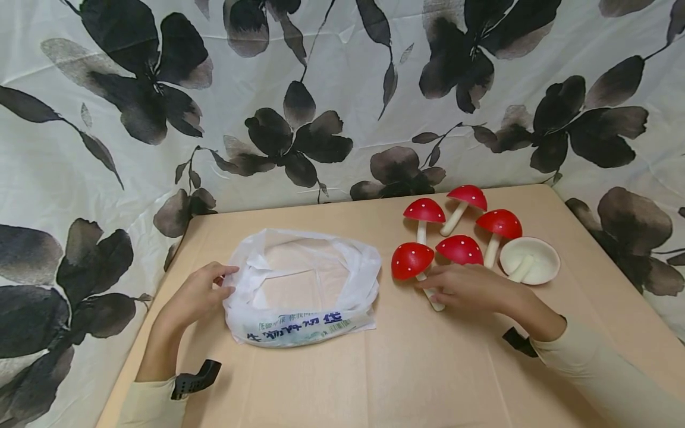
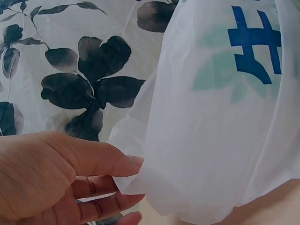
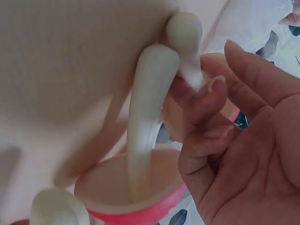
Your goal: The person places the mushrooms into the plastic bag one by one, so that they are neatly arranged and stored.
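Right sleeve (image 1: pixel 605 362) nearest, my right grip (image 1: pixel 471 288) curls round a mushroom (image 1: pixel 412 260), left grip (image 1: pixel 198 292) pinching the bag (image 1: pixel 302 330); tugging could collapse it

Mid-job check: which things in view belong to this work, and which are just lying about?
Likely in the job:
- white plastic bag, its edge held by the left hand
- red-capped mushroom, the right hand at its stem
- probably the five other mushrooms

Probably just there:
- floral cloth
- black wristbands

Narrow gap between bag (image 1: pixel 305 328) and mushrooms (image 1: pixel 411 261)
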A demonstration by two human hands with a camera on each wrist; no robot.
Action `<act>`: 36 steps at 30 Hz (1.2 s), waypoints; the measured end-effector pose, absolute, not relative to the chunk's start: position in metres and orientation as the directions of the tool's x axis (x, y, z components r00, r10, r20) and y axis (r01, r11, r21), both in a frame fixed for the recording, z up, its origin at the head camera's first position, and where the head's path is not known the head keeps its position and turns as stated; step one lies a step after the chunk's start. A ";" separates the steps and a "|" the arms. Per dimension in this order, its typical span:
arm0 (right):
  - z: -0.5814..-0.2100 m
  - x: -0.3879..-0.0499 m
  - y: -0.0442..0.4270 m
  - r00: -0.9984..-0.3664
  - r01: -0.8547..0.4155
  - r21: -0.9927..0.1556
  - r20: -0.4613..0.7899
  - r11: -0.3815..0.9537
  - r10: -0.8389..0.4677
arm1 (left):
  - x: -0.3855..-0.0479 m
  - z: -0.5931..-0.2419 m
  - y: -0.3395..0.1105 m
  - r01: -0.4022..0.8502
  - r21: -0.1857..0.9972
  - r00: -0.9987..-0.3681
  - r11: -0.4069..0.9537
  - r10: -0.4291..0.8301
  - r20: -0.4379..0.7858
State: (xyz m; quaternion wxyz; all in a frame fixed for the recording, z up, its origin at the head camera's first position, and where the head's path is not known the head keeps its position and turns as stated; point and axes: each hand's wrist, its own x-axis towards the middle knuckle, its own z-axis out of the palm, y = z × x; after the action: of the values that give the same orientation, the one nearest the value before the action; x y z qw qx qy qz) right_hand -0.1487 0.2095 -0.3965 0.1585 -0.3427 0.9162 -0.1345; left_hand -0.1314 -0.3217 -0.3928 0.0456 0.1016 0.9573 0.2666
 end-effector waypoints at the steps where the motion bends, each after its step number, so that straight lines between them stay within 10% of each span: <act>1: -0.397 -0.149 0.209 -0.717 -0.586 -0.354 -0.192 0.729 -0.670 | -0.131 -0.393 -0.322 0.172 0.518 -0.975 0.838 0.219 -0.030; 36: -0.391 -0.161 0.204 -0.839 -0.293 -0.732 -0.112 0.615 -0.533 | -0.131 -0.389 -0.316 0.170 0.471 -0.975 0.865 0.218 -0.049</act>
State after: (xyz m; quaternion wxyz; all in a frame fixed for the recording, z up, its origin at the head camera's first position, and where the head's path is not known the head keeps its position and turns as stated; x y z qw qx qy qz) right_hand -0.1608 0.2043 -0.3912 0.1613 -0.2335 0.8840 -0.3716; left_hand -0.1311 -0.3157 -0.3888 0.0502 0.1008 0.9644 0.2391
